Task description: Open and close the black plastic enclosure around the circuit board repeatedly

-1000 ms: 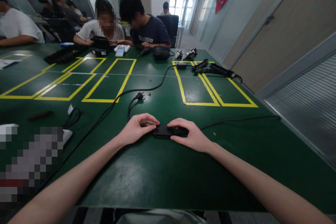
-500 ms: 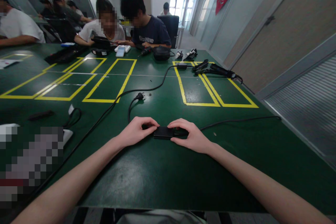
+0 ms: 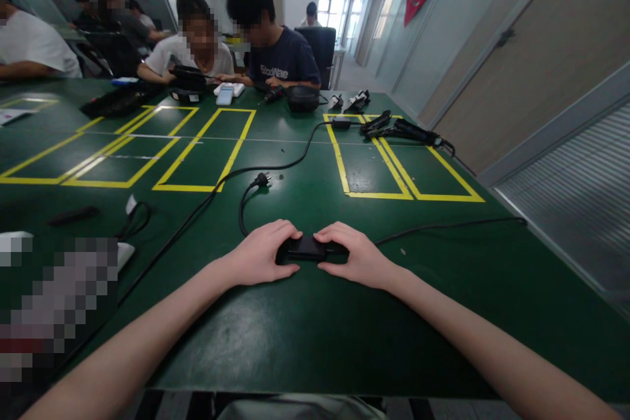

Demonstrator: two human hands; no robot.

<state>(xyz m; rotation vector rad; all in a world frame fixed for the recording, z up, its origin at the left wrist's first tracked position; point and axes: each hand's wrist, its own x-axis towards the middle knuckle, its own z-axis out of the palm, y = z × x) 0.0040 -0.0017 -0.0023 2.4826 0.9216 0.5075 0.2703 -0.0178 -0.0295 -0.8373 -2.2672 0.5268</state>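
Black power adapter [image 3: 308, 247] being held at both ends

A green table [image 3: 315, 341] is filling most of the view. At its far edge, a co-worker in a white T-shirt [image 3: 167, 52] and a co-worker in a dark blue T-shirt [image 3: 293, 59] are sitting side by side. Yellow tape outlines [image 3: 189, 188] are marking rectangles toward the table's left and right edges. A long black cable [image 3: 266, 168] is winding from the right-hand rectangles toward the near left corner.

The person's left hand [image 3: 266, 252] and right hand [image 3: 359, 256] are curving narrowly around the adapter's two ends, fingers on the far side, thumbs on the near side; how firmly the left thumb is pressing cannot be told. The adapter is lying flat, well back from the middle of the near edge. A black cord [image 3: 443, 226] is running from behind the right hand to the table's right edge. A short lead [image 3: 241, 209] is emerging behind the left hand, ending in a black plug [image 3: 262, 180].
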